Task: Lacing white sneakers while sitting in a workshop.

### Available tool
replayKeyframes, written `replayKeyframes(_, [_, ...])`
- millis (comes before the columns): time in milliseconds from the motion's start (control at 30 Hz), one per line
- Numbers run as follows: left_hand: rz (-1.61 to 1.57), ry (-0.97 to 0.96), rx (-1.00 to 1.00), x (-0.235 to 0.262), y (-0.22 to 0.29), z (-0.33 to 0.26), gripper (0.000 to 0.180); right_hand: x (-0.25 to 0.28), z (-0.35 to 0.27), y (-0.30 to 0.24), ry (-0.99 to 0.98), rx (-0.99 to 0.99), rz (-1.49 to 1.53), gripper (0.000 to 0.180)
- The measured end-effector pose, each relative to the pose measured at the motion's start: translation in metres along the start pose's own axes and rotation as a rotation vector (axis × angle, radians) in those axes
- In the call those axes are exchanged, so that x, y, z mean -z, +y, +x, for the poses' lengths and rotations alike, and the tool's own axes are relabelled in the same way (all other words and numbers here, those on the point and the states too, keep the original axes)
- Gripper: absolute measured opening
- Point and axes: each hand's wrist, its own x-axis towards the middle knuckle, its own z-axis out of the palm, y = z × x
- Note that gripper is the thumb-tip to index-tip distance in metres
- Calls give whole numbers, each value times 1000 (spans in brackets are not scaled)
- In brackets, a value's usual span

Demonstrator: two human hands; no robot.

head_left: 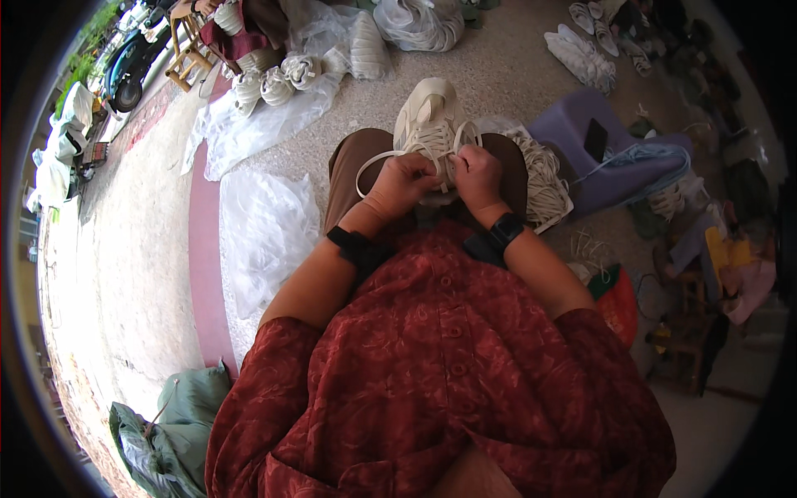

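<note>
While gripping laces: both hands, sneaker.

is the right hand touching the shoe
Touching: the head view shows the right hand pressed on the cream shoe, fingers closed on its laces.

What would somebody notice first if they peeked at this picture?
Right in the middle, a cream-coloured lace-up sneaker rests on the person's lap, with the left hand and right hand pinching its white laces. To the right lies a purple plastic stool, and clear crinkly plastic bags are spread on the left.
</note>
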Motion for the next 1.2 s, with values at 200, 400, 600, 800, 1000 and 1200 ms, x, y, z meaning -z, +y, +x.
replayKeyframes(200, [386,149,-69,-20,10,-1,9,26,0,-26,-320,112,-234,9])
replayKeyframes(400, [552,151,-100,-28,11,1,10,29,-2,-25,-325,86,-281,18])
replayKeyframes(600, [435,243,-168,-30,11,13,8,24,-4,-8,-140,21,-71,14])
replayKeyframes(800, [637,289,-161,-39,3,36,11,15,-6,-5,-1,31,101,10])
replayKeyframes(1000, [767,271,-229,-41,2,31,11,12,-8,-4,20,14,135,8])
replayKeyframes(1200, [895,203,-163,-38,25,27,17,14,-9,-4,-26,-134,143,6])
